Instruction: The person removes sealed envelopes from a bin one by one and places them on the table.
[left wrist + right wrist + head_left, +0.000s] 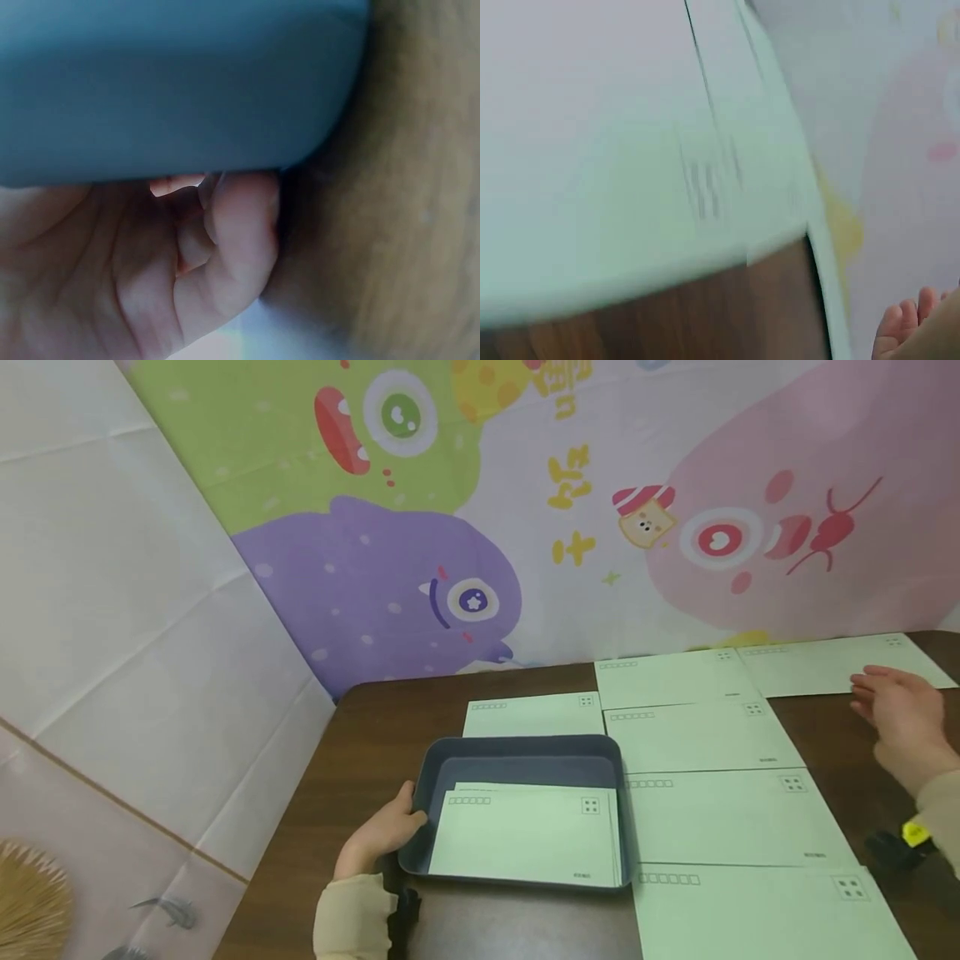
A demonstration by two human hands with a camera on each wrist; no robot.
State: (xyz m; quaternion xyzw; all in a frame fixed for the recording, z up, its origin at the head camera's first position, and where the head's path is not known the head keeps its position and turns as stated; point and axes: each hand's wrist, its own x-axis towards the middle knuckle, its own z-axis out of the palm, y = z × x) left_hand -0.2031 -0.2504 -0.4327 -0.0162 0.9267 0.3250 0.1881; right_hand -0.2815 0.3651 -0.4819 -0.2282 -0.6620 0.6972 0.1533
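1. Left sleeve [348,914], head view: among the closest stuff to the lens, just on the near side of the left-hand grip.
2. Left hand [382,831], head view: pinching the dark gray tray [525,768] by its left wall, thumb at the rim. Tray sits directly right of that grip, on the brown table [375,718].
3. Tray contents, head view: stack of pale envelopes [525,835], right of the left grip, edges slightly offset. Top one shows a row of small boxes and a stamp square.
4. Loose envelopes, head view: one [532,714] beyond the tray, partly hidden by it. Column of four [742,818] right of the tray, between the two hands. Far-right envelope [825,664] beside the column's far end, next to the right hand.
5. Right hand [903,714], head view: fingers extended, close together, holding nothing, at the near edge of that far-right envelope. Contact: can't tell. Cartoon backdrop [607,602] beyond both hands.
6. Left wrist view: tray's outer wall over the hand, fingers curled at its lower edge. Wood grain beside the fingertips.
7. Right wrist view: blurry. Envelope surface fills most of it; fingers only in the lower corner, backdrop behind them.
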